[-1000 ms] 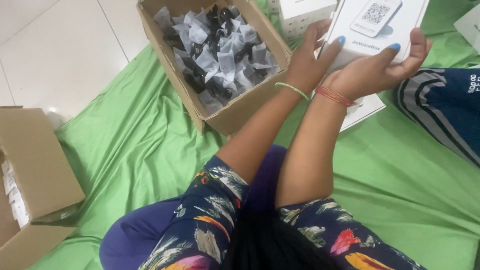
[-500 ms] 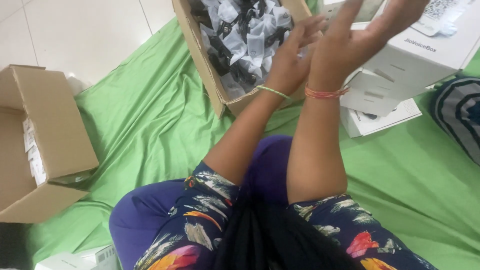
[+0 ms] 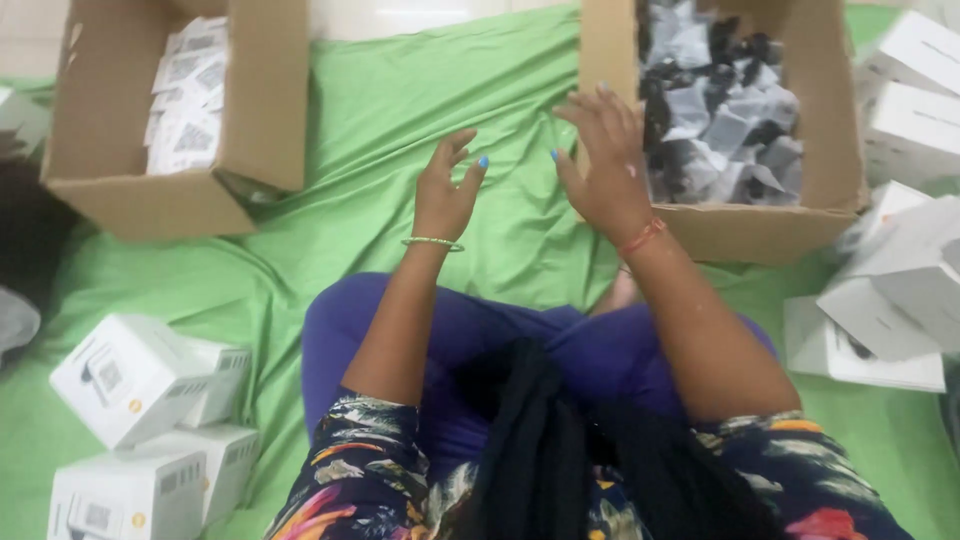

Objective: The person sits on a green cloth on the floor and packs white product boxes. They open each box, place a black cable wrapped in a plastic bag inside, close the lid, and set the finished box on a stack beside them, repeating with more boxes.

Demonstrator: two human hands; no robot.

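Observation:
My left hand (image 3: 445, 195) hovers over the green cloth (image 3: 380, 150) with fingers apart and nothing in it; a thin green bangle rings its wrist. My right hand (image 3: 605, 165) is spread open beside the near left corner of a cardboard box (image 3: 745, 225) filled with small black parts in clear bags (image 3: 725, 125). It holds nothing and wears a red thread at the wrist. The two hands are a palm's width apart, above my crossed legs in purple trousers.
A second cardboard box (image 3: 130, 195) with white printed slips (image 3: 185, 100) stands at the far left. White cartons (image 3: 140, 380) are stacked at the near left, and more white cartons (image 3: 890, 300) lie at the right. Tiled floor shows beyond the cloth.
My hands held a white carton up at the right a second ago. They have let it go and come down empty over the cloth, and my view has swung left.

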